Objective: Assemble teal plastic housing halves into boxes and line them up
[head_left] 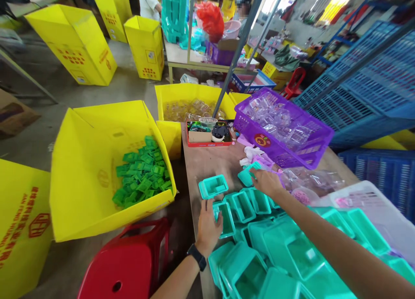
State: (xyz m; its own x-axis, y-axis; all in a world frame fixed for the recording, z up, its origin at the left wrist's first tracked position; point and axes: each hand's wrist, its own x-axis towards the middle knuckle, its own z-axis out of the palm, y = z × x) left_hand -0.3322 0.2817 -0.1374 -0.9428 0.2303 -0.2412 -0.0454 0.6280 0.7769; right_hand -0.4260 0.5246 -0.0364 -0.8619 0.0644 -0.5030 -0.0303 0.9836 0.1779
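My left hand (208,224), with a black watch on the wrist, rests on a teal plastic tray (225,219) near the table's left edge. My right hand (266,181) reaches forward and its fingers touch a small teal lid (246,176). Another teal tray (213,186) lies alone just ahead of my left hand. Several more teal trays (285,251) are heaped on the wooden table (210,160) under my right arm.
A purple basket (282,132) of clear plastic pieces stands tilted at the table's far side. A red box (209,135) of oddments sits behind. Left of the table, a yellow bin (81,173) holds green pieces (142,173). A red stool (129,264) stands below. Blue crates (372,83) stand at right.
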